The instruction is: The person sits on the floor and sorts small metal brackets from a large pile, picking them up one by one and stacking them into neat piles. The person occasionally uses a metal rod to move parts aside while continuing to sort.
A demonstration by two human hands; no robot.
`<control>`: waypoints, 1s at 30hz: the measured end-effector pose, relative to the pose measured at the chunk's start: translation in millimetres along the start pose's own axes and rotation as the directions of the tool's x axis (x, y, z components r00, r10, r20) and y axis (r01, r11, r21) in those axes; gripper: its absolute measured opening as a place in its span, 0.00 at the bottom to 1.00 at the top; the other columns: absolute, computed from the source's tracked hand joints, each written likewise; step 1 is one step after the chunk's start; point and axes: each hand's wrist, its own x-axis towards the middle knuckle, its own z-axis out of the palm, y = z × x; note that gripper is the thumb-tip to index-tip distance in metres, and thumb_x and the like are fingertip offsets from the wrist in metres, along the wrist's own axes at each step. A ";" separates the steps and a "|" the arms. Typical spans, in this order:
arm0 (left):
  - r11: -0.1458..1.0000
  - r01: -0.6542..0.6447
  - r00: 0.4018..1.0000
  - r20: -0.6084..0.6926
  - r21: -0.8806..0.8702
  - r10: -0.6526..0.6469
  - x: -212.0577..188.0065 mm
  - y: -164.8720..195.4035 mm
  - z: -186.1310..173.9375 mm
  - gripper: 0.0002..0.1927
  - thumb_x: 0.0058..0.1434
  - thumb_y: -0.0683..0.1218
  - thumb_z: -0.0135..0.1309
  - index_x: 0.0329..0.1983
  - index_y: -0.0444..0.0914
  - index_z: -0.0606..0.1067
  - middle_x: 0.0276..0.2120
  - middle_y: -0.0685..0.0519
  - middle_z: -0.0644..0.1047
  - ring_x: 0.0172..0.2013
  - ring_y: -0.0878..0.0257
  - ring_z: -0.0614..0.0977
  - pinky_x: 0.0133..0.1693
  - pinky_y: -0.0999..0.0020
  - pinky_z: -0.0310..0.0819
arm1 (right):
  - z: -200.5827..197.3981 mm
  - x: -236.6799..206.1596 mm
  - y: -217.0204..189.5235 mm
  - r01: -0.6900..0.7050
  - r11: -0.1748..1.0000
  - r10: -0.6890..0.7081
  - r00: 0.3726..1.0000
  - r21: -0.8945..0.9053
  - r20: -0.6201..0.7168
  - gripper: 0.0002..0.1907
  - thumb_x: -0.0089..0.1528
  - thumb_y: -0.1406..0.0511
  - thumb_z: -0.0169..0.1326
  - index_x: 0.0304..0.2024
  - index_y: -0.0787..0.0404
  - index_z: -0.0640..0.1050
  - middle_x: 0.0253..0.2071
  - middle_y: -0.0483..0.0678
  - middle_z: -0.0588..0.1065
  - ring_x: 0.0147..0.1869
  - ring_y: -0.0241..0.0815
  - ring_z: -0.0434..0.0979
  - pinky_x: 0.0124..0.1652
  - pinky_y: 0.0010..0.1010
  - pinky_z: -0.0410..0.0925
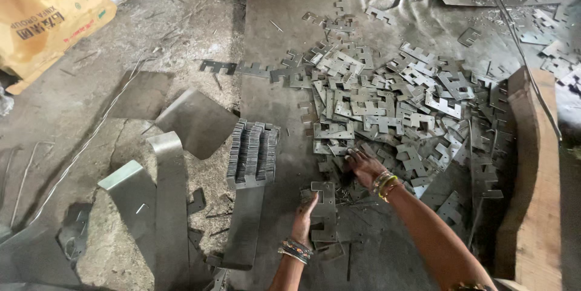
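A wide heap of flat grey stamped metal pieces [387, 103] lies spread on a dark sheet on the floor. My right hand [363, 165] reaches into the near edge of that heap, fingers spread over the pieces, with bangles on the wrist. My left hand [304, 218] rests against the left side of a small stack of the same notched plates [325, 209], steadying it. To the left stands a dense row of stacked plates on edge [253, 152], set on a long metal strip [245, 224].
Bent sheet-metal offcuts [166, 206] and a flat plate [196, 121] lie at left on the dusty floor. A yellow sack [45, 13] sits top left. A wooden block [532, 170] borders the heap at right, with more scrap pieces [557, 43] beyond.
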 end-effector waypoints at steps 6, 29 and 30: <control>0.970 -0.013 0.992 -0.125 -0.241 -0.018 -17.6 20.6 15.2 0.30 0.56 0.62 0.59 0.56 0.40 0.77 0.52 0.56 0.81 0.56 0.63 0.78 0.57 0.61 0.72 | -27.7 -0.3 4.3 -0.592 0.805 0.415 0.518 -0.037 0.748 0.19 0.70 0.58 0.51 0.56 0.64 0.75 0.43 0.51 0.80 0.39 0.39 0.84 0.35 0.27 0.76; 0.933 0.097 0.995 0.062 -0.346 -0.080 -3.0 5.3 2.9 0.45 0.65 0.69 0.51 0.70 0.31 0.65 0.58 0.38 0.74 0.52 0.52 0.78 0.53 0.52 0.73 | -73.2 -5.8 -6.0 -0.546 0.804 0.354 0.757 0.236 0.549 0.21 0.51 0.60 0.66 0.48 0.41 0.83 0.51 0.44 0.80 0.56 0.49 0.75 0.54 0.52 0.68; 0.918 0.210 0.977 0.097 -0.337 -0.188 -6.0 8.5 3.6 0.47 0.67 0.71 0.50 0.70 0.28 0.65 0.55 0.28 0.73 0.49 0.42 0.77 0.50 0.44 0.71 | -81.5 -0.1 -1.9 -0.351 0.905 0.197 0.847 0.241 0.493 0.21 0.49 0.62 0.67 0.46 0.37 0.84 0.52 0.39 0.80 0.58 0.47 0.73 0.54 0.51 0.68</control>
